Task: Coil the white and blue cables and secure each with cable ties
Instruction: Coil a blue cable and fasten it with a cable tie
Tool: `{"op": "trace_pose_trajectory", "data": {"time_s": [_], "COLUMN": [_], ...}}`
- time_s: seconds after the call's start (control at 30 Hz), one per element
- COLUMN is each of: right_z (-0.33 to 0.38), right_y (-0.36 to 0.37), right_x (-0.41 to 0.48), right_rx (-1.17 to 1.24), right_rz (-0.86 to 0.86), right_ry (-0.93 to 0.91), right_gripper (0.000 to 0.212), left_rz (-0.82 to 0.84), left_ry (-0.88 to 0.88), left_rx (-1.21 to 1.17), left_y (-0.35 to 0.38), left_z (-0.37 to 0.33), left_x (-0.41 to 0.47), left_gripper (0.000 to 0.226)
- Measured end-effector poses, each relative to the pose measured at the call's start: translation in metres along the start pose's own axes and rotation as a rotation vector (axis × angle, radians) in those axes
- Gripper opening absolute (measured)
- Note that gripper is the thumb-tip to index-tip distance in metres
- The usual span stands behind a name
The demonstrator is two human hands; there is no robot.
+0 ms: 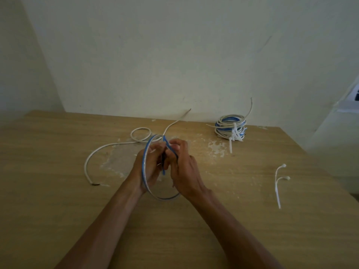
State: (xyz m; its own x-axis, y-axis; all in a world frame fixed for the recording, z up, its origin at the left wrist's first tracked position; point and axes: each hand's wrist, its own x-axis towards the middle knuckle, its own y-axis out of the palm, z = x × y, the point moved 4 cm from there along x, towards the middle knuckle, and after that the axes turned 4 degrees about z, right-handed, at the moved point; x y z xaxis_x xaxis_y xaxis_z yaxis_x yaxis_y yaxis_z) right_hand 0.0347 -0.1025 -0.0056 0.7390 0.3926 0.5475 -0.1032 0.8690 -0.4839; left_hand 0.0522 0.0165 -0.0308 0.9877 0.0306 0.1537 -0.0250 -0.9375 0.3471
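Blue cable [144, 171]: one loop formed and held above the desk [58, 210]. The left hand [150, 164] has its fingers [155, 152] curled round the loop, and the right hand [184, 171] pinches the free end. No tie fitted; coiling seems under way.

Cable ties [276, 183]: two, loose and unused, well right of the fingers.

White cable [108, 147]: left of and beyond the fingers. Mostly sprawled, with one small loop at its far part; untied, likely still to do.

Tied coils [231, 126]: white and blue, stacked far right beyond the fingers. Ties fitted; apparently finished.
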Motion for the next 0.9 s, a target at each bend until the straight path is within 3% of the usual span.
{"op": "trace_pose_trajectory", "data": {"time_s": [0.1,0.2,0.27,0.4,0.57,0.77,0.9], "right_z": [-0.002,0.001,0.000,-0.017,-0.027,-0.030,-0.044], "right_y": [-0.003,0.002,0.008,-0.005,-0.049,-0.053,-0.055], "right_x": [0.002,0.000,-0.003,0.004,0.007,0.002,0.006], "right_rx": [-0.048,-0.075,0.000,0.240,0.412,0.966,1.293], "right_rz": [-0.040,0.043,0.099,0.228,0.442,0.618,0.445], "right_ry": [0.010,-0.012,0.071,0.298,0.391,0.461,0.626], "right_gripper": [0.014,0.019,0.025,0.021,0.018,0.021,0.029], "left_rz": [0.087,0.118,0.093,-0.152,-0.124,-0.230,-0.273], "left_ry": [-0.104,-0.161,-0.159,-0.078,-0.077,0.045,0.098], "left_rx": [-0.158,-0.313,-0.471,-0.870,-0.865,-0.940,-0.940], "left_y": [0.010,0.016,0.010,-0.033,-0.018,-0.033,-0.054], "left_z": [0.001,-0.003,-0.008,-0.014,-0.014,-0.017,-0.019], "left_x": [-0.002,-0.005,-0.002,0.014,0.015,0.020,0.019], "left_gripper": [0.026,0.028,0.027,0.032,0.038,0.036,0.028]}}
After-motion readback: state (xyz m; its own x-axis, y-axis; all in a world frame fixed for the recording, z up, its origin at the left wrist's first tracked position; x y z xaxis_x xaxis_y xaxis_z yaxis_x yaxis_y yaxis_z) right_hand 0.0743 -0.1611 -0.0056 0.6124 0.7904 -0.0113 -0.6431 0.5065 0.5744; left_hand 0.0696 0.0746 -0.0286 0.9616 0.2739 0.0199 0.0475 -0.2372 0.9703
